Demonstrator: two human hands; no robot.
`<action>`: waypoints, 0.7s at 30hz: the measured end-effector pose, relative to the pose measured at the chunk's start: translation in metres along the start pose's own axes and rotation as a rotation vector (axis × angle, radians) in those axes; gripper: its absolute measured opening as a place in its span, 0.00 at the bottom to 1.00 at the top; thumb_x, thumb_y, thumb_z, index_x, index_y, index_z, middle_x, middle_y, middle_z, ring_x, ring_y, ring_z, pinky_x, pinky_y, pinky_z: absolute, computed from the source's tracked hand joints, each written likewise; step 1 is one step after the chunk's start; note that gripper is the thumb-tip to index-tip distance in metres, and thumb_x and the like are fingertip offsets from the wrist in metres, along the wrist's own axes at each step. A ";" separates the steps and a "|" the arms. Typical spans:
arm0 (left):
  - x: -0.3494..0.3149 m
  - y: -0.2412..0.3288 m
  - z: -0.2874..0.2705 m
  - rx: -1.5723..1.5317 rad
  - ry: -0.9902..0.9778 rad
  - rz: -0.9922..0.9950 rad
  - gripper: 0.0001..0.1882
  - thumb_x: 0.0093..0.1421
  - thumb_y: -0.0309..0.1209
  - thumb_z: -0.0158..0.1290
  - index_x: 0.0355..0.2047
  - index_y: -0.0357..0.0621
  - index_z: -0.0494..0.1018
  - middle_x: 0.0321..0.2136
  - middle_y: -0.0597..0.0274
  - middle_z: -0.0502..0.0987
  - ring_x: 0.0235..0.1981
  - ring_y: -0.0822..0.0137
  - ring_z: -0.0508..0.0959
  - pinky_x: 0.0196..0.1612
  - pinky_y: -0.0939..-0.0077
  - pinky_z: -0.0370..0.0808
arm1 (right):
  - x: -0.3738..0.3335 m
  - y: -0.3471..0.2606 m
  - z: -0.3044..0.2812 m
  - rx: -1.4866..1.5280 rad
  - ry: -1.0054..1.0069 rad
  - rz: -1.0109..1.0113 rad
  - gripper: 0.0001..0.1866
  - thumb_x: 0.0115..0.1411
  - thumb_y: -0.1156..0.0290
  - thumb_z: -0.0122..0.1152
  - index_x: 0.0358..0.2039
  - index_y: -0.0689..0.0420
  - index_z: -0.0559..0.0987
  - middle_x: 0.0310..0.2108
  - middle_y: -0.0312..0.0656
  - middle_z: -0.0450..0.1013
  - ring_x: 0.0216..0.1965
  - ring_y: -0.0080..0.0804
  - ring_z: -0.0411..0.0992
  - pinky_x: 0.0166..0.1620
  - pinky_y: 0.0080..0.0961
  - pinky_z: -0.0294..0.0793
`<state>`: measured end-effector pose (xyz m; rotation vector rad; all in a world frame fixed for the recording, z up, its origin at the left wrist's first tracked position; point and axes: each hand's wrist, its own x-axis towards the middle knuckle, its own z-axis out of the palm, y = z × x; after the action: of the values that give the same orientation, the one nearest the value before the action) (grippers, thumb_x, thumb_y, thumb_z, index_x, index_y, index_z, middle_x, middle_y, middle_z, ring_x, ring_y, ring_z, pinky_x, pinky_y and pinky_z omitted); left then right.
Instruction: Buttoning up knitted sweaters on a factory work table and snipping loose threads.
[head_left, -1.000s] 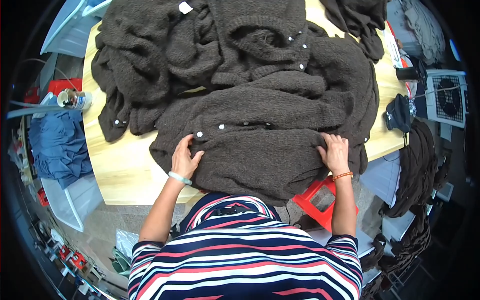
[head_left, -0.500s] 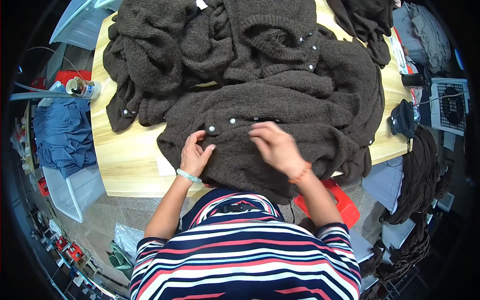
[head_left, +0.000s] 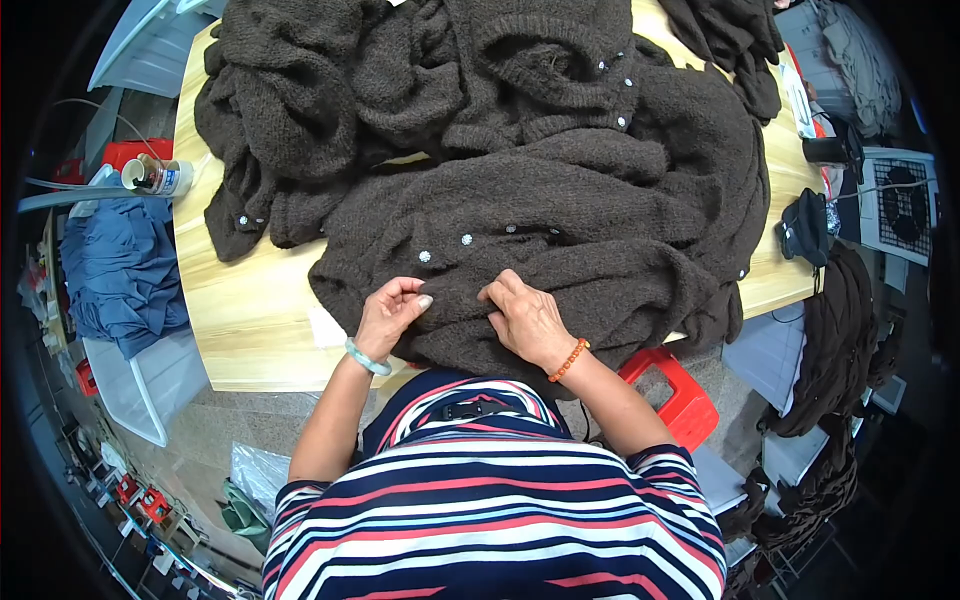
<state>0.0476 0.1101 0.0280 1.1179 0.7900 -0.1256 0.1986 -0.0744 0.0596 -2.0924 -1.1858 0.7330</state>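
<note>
A dark brown knit cardigan (head_left: pixel 600 215) lies spread in folds across the front of the wooden table, a row of pale, shiny buttons (head_left: pixel 466 240) showing along its upper placket. Over its near left part, below the leftmost button, my left hand (head_left: pixel 388 320) is closed in a pinch at the knit. To the right of it, my right hand (head_left: pixel 528 322) has its fingers curled together, low over the same cardigan. Whatever lies between its fingertips is too small to make out. A gap of bare knit separates the two hands.
More brown knitwear (head_left: pixel 290 90) is heaped at the back of the table (head_left: pixel 250 340). A jar (head_left: pixel 160 177) stands at the left edge, a black pouch (head_left: pixel 804 228) at the right. A red stool (head_left: pixel 680 400) is below right; blue cloth (head_left: pixel 122 270) fills a bin at left.
My right hand has come down and left, nearer my body and nearer my left hand, with its fingers drawn together. My left hand has shifted slightly toward me, and its fingers have closed.
</note>
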 end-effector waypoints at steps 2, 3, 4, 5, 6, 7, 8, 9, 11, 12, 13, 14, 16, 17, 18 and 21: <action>0.004 -0.002 0.000 0.108 0.098 0.137 0.07 0.56 0.24 0.58 0.36 0.39 0.74 0.27 0.76 0.69 0.24 0.85 0.65 0.28 0.91 0.64 | 0.001 0.002 0.000 -0.034 -0.010 -0.015 0.15 0.49 0.77 0.62 0.39 0.57 0.74 0.38 0.43 0.68 0.34 0.43 0.73 0.36 0.35 0.75; 0.004 -0.002 -0.001 0.158 0.114 0.151 0.05 0.56 0.23 0.58 0.33 0.38 0.74 0.26 0.75 0.69 0.23 0.85 0.65 0.28 0.90 0.64 | 0.001 0.002 0.001 -0.068 -0.022 -0.032 0.17 0.50 0.76 0.63 0.42 0.56 0.73 0.42 0.43 0.68 0.32 0.41 0.74 0.36 0.34 0.76; 0.004 0.000 -0.002 0.162 0.110 0.153 0.05 0.56 0.23 0.58 0.33 0.38 0.74 0.26 0.75 0.69 0.23 0.85 0.65 0.28 0.90 0.64 | 0.003 -0.003 -0.002 -0.067 -0.016 -0.030 0.17 0.50 0.76 0.63 0.42 0.56 0.73 0.42 0.43 0.68 0.32 0.41 0.74 0.36 0.34 0.76; 0.004 0.000 -0.003 0.276 0.089 0.214 0.05 0.56 0.22 0.57 0.33 0.37 0.74 0.28 0.73 0.70 0.27 0.85 0.67 0.30 0.91 0.65 | 0.006 -0.014 -0.005 0.024 0.035 -0.011 0.22 0.50 0.75 0.64 0.47 0.56 0.71 0.47 0.44 0.67 0.29 0.38 0.75 0.35 0.32 0.77; 0.003 0.001 -0.004 0.390 0.068 0.276 0.05 0.57 0.20 0.56 0.34 0.36 0.73 0.30 0.71 0.71 0.30 0.85 0.68 0.32 0.92 0.66 | 0.009 -0.022 -0.006 0.115 0.085 0.008 0.26 0.51 0.73 0.65 0.51 0.55 0.70 0.52 0.45 0.65 0.27 0.35 0.75 0.34 0.30 0.77; -0.002 0.006 0.001 0.412 0.036 0.323 0.04 0.57 0.19 0.54 0.34 0.35 0.73 0.31 0.70 0.71 0.31 0.84 0.69 0.32 0.90 0.66 | 0.012 -0.025 -0.006 0.178 0.056 -0.038 0.34 0.50 0.72 0.66 0.58 0.53 0.64 0.59 0.48 0.58 0.24 0.32 0.75 0.33 0.27 0.78; -0.004 0.006 0.007 0.416 0.031 0.324 0.04 0.57 0.19 0.54 0.34 0.35 0.73 0.31 0.70 0.71 0.31 0.84 0.69 0.32 0.90 0.66 | 0.016 -0.035 -0.006 0.320 0.070 -0.018 0.30 0.51 0.74 0.65 0.55 0.54 0.68 0.54 0.48 0.65 0.24 0.31 0.75 0.32 0.26 0.77; -0.006 0.004 0.012 0.285 -0.015 0.364 0.04 0.58 0.20 0.54 0.34 0.36 0.73 0.31 0.70 0.71 0.30 0.83 0.69 0.31 0.90 0.66 | 0.021 -0.028 0.008 0.387 0.035 -0.058 0.26 0.51 0.75 0.65 0.52 0.56 0.71 0.49 0.47 0.69 0.23 0.28 0.74 0.30 0.24 0.76; -0.012 0.009 0.013 0.135 -0.038 0.287 0.03 0.60 0.22 0.53 0.35 0.37 0.73 0.30 0.69 0.72 0.27 0.82 0.70 0.29 0.89 0.68 | 0.028 -0.022 0.024 0.584 0.060 -0.038 0.11 0.52 0.75 0.64 0.38 0.62 0.79 0.29 0.40 0.76 0.20 0.18 0.68 0.25 0.16 0.69; -0.013 0.004 0.013 0.137 -0.043 0.287 0.03 0.60 0.22 0.53 0.35 0.37 0.73 0.30 0.69 0.72 0.27 0.82 0.70 0.29 0.89 0.68 | 0.026 -0.016 0.029 0.584 0.065 -0.036 0.11 0.52 0.75 0.64 0.38 0.62 0.79 0.29 0.40 0.76 0.20 0.18 0.68 0.25 0.16 0.69; -0.015 -0.002 0.013 0.087 0.007 0.258 0.03 0.60 0.23 0.53 0.34 0.37 0.73 0.28 0.71 0.72 0.26 0.83 0.70 0.29 0.89 0.68 | 0.026 -0.012 0.034 0.676 -0.036 0.109 0.11 0.52 0.74 0.65 0.36 0.63 0.79 0.25 0.38 0.75 0.20 0.17 0.67 0.24 0.17 0.68; -0.015 -0.007 0.012 0.037 0.058 0.228 0.03 0.60 0.23 0.54 0.34 0.37 0.73 0.27 0.72 0.73 0.25 0.84 0.69 0.28 0.90 0.67 | 0.025 -0.009 0.039 0.765 -0.139 0.257 0.12 0.51 0.73 0.66 0.35 0.64 0.79 0.21 0.36 0.74 0.19 0.16 0.66 0.23 0.19 0.67; -0.013 -0.016 0.014 0.037 0.078 0.236 0.02 0.60 0.23 0.53 0.34 0.39 0.73 0.26 0.72 0.73 0.24 0.84 0.69 0.28 0.89 0.68 | 0.021 -0.006 0.046 0.782 -0.095 0.244 0.10 0.52 0.72 0.66 0.32 0.65 0.79 0.16 0.30 0.70 0.18 0.11 0.62 0.20 0.16 0.62; -0.011 -0.020 0.015 0.002 0.120 0.236 0.02 0.60 0.23 0.54 0.34 0.39 0.74 0.26 0.72 0.74 0.24 0.84 0.70 0.28 0.89 0.68 | 0.020 -0.004 0.051 0.833 -0.068 0.291 0.10 0.52 0.71 0.66 0.31 0.65 0.79 0.17 0.31 0.71 0.18 0.11 0.63 0.19 0.15 0.61; -0.009 -0.024 0.015 -0.033 0.162 0.235 0.03 0.60 0.23 0.54 0.34 0.39 0.74 0.27 0.72 0.74 0.24 0.84 0.70 0.28 0.89 0.68 | 0.019 -0.002 0.054 0.883 -0.040 0.339 0.10 0.53 0.70 0.66 0.30 0.65 0.78 0.18 0.32 0.71 0.17 0.10 0.63 0.19 0.14 0.61; 0.002 -0.025 0.009 -0.054 0.127 0.206 0.05 0.60 0.25 0.54 0.35 0.38 0.74 0.28 0.69 0.75 0.25 0.81 0.71 0.28 0.87 0.69 | 0.024 -0.005 0.049 1.055 -0.040 0.452 0.11 0.55 0.69 0.65 0.31 0.64 0.78 0.17 0.32 0.72 0.16 0.12 0.66 0.18 0.13 0.63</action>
<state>0.0422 0.0916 0.0095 1.1572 0.7817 0.1398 0.1713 -0.0389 0.0272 -1.4014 -0.1746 1.2537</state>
